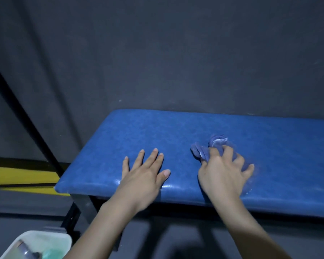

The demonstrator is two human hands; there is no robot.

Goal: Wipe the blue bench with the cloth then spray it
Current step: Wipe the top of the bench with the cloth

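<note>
A blue padded bench [269, 146] runs across the middle and off the right edge. My right hand [224, 171] presses a crumpled purple-blue cloth [209, 148] onto the bench top, fingers curled over it; part of the cloth sticks out beyond my fingers. My left hand [144, 171] lies flat on the bench near its left end, fingers spread, holding nothing. No spray bottle is clearly visible.
A white bin [51, 240] at the bottom left holds a dark metallic object and something green, both blurred. Dark metal bench legs [79, 208] stand below the left end. A black diagonal bar [26, 124] and a yellow floor stripe [22, 176] lie left. Dark grey wall behind.
</note>
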